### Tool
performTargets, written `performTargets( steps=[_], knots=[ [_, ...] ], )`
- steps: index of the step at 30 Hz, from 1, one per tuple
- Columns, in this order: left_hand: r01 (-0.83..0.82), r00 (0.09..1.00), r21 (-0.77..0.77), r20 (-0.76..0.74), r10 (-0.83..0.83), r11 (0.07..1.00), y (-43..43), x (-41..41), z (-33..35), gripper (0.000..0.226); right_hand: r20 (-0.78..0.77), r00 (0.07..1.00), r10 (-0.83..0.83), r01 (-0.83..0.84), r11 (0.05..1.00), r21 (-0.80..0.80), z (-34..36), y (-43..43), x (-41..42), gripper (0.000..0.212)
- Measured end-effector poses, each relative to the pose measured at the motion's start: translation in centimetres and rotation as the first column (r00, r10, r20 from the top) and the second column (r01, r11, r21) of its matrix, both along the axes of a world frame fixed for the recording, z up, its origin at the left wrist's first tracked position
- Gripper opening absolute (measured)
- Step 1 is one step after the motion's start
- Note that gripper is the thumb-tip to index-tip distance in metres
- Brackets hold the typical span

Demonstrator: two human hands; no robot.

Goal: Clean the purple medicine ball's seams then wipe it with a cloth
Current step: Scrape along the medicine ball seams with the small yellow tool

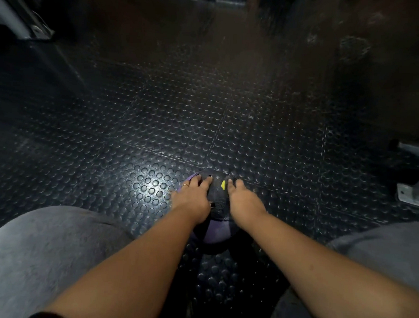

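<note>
Your left hand (192, 197) and right hand (244, 201) lie with fingers spread, pressing the purple medicine ball (216, 232) beneath and between them. No cloth shows; seam cleaning and wiping apparently both remain.

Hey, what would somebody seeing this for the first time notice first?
Two bare arms reach down the middle, the left hand and right hand resting on a purple and black medicine ball on the dark studded rubber floor. Just left of the ball a bright glare lights the studs. Grey-clad knees fill both lower corners.
</note>
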State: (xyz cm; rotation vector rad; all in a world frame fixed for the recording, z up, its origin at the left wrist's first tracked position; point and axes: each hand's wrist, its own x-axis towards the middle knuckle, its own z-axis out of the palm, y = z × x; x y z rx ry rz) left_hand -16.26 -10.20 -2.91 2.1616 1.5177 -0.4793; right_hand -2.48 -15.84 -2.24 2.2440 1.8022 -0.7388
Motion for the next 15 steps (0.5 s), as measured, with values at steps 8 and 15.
performTargets(
  steps=[8,15],
  knots=[
    [-0.058,0.998,-0.061,0.016,0.06,0.996,1.6,-0.9,0.2,0.078,-0.005,0.995,0.096,-0.096,0.995,0.025,-0.2,-3.7,-2.8,0.082],
    [-0.046,0.999,-0.042,-0.029,0.045,0.998,0.8,-1.0,0.8,0.084,0.073,0.996,0.051,-0.058,0.994,0.095,-0.9,-1.5,-1.8,0.072]
  ],
)
